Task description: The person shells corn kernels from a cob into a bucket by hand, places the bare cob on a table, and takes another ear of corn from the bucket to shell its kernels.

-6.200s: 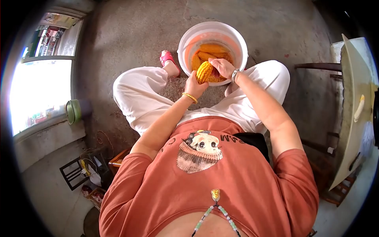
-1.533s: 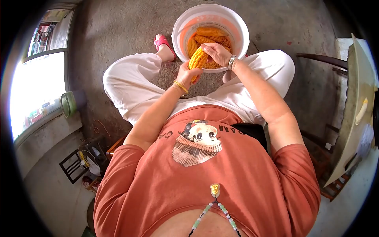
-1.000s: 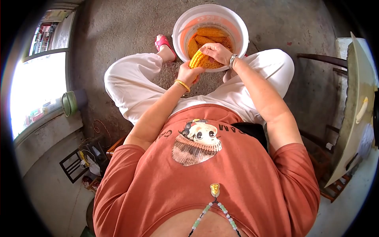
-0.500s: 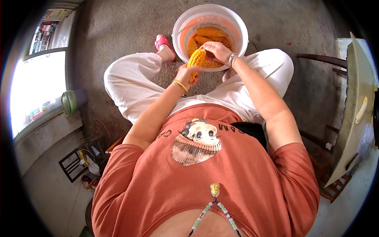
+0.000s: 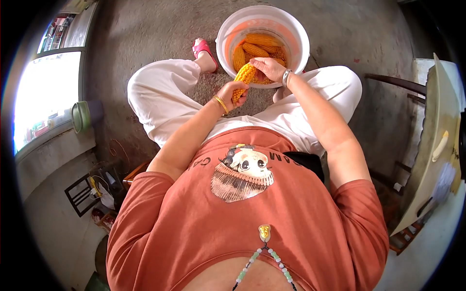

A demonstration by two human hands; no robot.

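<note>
Black capitals [image 5: 277,156] on the shirt [image 5: 301,213], what looks like "AM" right of the cartoon face [image 5: 255,164], "CA" or "GA" left of it, whole word unclear, bucket [image 5: 293,36] print unreadable

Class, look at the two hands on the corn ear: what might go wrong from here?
Kernels coming off might land on the floor, since the corn ear appears to extend outside the bucket. The corn ear could also slip if the left hand, wrapped around its lower part, loosens.
</note>
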